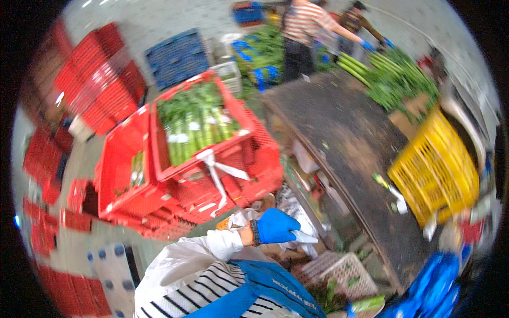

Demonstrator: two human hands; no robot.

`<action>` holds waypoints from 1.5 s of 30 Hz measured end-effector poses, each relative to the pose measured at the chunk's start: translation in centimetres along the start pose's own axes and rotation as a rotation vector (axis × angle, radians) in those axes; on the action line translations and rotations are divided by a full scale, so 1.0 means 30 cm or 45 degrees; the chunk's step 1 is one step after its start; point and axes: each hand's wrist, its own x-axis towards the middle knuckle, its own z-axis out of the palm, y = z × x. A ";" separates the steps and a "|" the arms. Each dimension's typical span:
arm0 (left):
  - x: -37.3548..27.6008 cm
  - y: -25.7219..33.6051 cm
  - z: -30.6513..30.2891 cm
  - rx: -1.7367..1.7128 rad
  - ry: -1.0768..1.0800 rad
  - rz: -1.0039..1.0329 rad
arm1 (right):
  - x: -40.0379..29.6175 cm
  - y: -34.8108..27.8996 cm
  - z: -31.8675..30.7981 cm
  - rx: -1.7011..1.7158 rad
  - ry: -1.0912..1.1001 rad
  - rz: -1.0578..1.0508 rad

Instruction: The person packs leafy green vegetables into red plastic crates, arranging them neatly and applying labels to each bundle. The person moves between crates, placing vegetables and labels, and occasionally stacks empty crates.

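My left hand, in a blue glove, is in front of my blue apron. Its fingers are closed around a small white piece, perhaps paper or film, which pokes out to the right. Just beyond the hand stands a stack of red plastic crates. The top crate holds leafy green stalks, perhaps celery, and has a white ribbon tied to its rim. My right hand is out of view.
A dark worktable runs along the right, bearing loose stalks and a tilted yellow crate. Two people work at its far end. A whitish basket sits low by the table. More red crates stand left.
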 end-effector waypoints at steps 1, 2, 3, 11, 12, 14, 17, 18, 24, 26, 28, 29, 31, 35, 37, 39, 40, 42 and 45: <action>-0.056 -0.038 -0.038 0.028 0.103 -0.044 | -0.001 -0.066 0.008 0.056 -0.011 -0.084; -0.112 -0.069 -0.071 0.054 0.147 -0.113 | -0.008 -0.121 0.009 0.115 -0.019 -0.151; -0.172 -0.093 -0.095 0.072 0.178 -0.180 | -0.010 -0.184 0.011 0.184 -0.045 -0.238; -0.781 -0.271 -0.292 0.129 0.257 -0.687 | -0.340 -0.674 -0.092 0.787 -0.463 -0.877; -0.882 -0.292 -0.312 0.040 0.403 -0.665 | -0.440 -0.740 -0.109 0.846 -0.537 -0.973; -1.097 -0.339 -0.359 0.080 0.482 -0.767 | -0.699 -0.890 -0.156 0.942 -0.704 -1.145; -1.433 -0.385 -0.407 0.088 0.583 -0.937 | -1.221 -1.127 -0.227 0.979 -0.792 -1.612; -1.537 -0.394 -0.426 0.113 0.629 -0.971 | -1.412 -1.217 -0.254 0.945 -0.718 -1.809; -2.006 -0.354 -0.441 0.037 0.957 -1.323 | -2.450 -1.619 -0.355 0.723 -0.661 -2.850; -2.095 -0.343 -0.422 -0.174 1.103 -1.479 | -2.710 -1.707 -0.320 0.503 -0.420 -3.270; -2.150 -0.335 -0.392 -0.351 1.259 -1.624 | -2.972 -1.780 -0.223 0.626 -0.417 -3.733; -2.173 -0.334 -0.376 -0.315 1.274 -1.676 | -3.095 -1.803 -0.161 0.613 -0.513 -3.917; -2.218 -0.336 -0.352 -0.246 1.314 -1.765 | -3.317 -1.804 -0.009 0.545 -0.545 -4.221; -2.295 -0.331 -0.347 -0.239 1.498 -2.180 | -3.691 -1.704 0.338 0.648 -0.875 -4.664; -2.300 -0.339 -0.360 -0.266 1.600 -2.348 | -3.824 -1.610 0.509 0.698 -1.231 -4.713; -2.286 -0.358 -0.376 -0.036 1.630 -2.253 | -3.924 -1.508 0.679 0.923 -1.569 -4.630; -2.272 -0.362 -0.382 -0.024 1.616 -2.283 | -3.959 -1.460 0.762 0.792 -1.358 -4.685; -2.254 -0.378 -0.392 -0.112 1.589 -2.401 | -4.015 -1.357 0.929 0.678 -1.150 -4.676; -2.243 -0.393 -0.405 -0.288 1.553 -2.547 | -4.053 -1.222 1.134 0.623 -1.311 -4.484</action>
